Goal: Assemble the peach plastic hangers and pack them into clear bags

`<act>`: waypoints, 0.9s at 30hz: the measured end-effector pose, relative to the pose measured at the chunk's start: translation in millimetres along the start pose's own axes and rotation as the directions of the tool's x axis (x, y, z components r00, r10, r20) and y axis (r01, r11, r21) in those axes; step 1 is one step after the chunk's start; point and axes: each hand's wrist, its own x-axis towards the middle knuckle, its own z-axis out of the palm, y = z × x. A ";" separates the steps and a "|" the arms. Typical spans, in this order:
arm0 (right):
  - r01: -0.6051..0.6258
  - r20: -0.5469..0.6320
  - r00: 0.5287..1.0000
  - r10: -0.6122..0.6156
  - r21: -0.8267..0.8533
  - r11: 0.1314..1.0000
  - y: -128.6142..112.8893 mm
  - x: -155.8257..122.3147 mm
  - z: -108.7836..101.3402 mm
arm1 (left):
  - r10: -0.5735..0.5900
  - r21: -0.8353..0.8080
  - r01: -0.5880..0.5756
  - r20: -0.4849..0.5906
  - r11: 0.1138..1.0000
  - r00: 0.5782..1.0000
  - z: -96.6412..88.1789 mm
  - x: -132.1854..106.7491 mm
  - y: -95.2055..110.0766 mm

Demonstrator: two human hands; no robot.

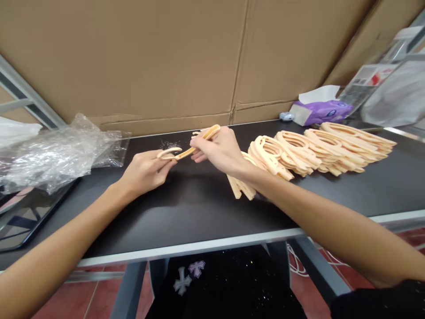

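Observation:
My left hand [146, 170] is closed in a pinch on one end of a thin peach-coloured plastic piece [179, 153], at its small loop. My right hand [217, 150] grips the other end of the same piece, fingers curled round it, just above the black table [186, 208]. Right behind my right wrist lies a row of overlapping peach plastic pieces [318, 153], which runs toward the right. A few straight ends of these pieces [242, 188] stick out under my right forearm.
Crumpled clear plastic wrap [56, 150] lies at the table's left. A purple tissue pack [320, 110] and a small grey object [286, 116] sit at the back right. Cardboard [166, 57] walls the back. Clear packaged goods [392, 84] stand at far right.

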 end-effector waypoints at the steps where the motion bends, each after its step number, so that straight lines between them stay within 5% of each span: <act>1: -0.075 0.008 0.997 0.074 0.069 0.995 -2.4 2.1 -1.5 | -0.045 -0.032 0.044 -0.007 0.998 0.999 -0.7 1.6 0.8; 4: -0.224 0.064 0.974 0.216 0.213 0.951 -9.7 6.8 -6.8 | -0.215 -0.100 0.213 -0.013 0.972 0.977 -5.0 7.2 5.3; 7: -0.250 0.082 0.968 0.237 0.237 0.939 -13.0 10.5 -13.2 | -0.350 -0.157 0.349 0.022 0.924 0.936 -9.1 10.9 8.3; 10: -0.141 -0.121 0.980 0.159 0.144 0.979 -14.9 19.0 -26.3 | -0.447 -0.183 0.451 0.065 0.873 0.892 -8.9 10.1 4.6; 14: 0.011 -0.375 0.922 -0.097 -0.223 0.975 -22.2 42.3 -57.9 | -0.526 -0.179 0.532 0.082 0.828 0.846 -6.2 5.3 -5.9; 18: 0.052 -0.144 0.967 -0.211 -0.699 0.714 -22.0 71.5 -81.6 | -0.540 -0.183 0.550 0.105 0.815 0.835 -6.0 3.8 -7.8; 20: 0.131 0.099 0.991 -0.090 -0.859 0.495 -12.8 84.5 -80.5 | -0.538 -0.190 0.552 0.122 0.812 0.834 -5.7 3.8 -5.7; 22: 0.235 0.284 0.952 0.117 -0.919 0.317 1.4 95.1 -70.5 | -0.539 -0.208 0.558 0.144 0.803 0.830 -4.4 3.4 -3.8; 24: 0.315 0.364 0.900 0.239 -0.923 0.220 17.1 102.7 -55.4 | -0.540 -0.225 0.565 0.167 0.794 0.825 -2.4 2.4 -3.2; 27: 0.355 0.396 0.877 0.274 -0.916 0.188 34.6 108.1 -34.8 | -0.549 -0.203 0.580 0.191 0.789 0.813 -0.1 1.0 -4.5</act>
